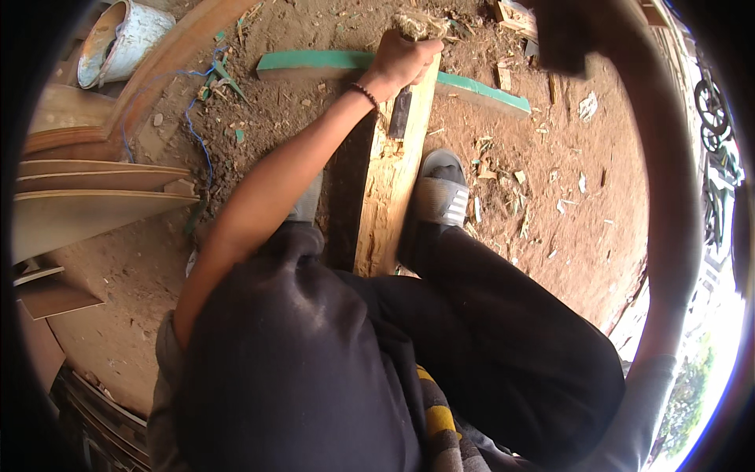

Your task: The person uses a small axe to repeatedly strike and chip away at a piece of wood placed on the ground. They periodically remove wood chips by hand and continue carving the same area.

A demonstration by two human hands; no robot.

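Observation:
My left hand point(399, 60) is closed round the upper part of a chisel point(399, 114), whose handle has a pale, frayed top point(421, 27); its dark flat blade rests on a light timber beam point(393, 189) with a rough, gouged face. My right hand point(570, 35) is raised at the upper right, blurred and in shadow at the frame's edge, with a dark shape at it; its fingers and what it holds cannot be made out. A green-topped curved strip point(484, 93) lies crosswise at the beam. My right sandalled foot point(442, 189) is beside the beam.
A white bucket point(118, 47) lies tipped at top left. Curved wooden boards point(94, 204) are stacked at left, near a blue cord point(193, 130). Wood chips and scraps lie on the dirt ground point(550, 197). A bicycle wheel point(712, 106) shows at the right rim.

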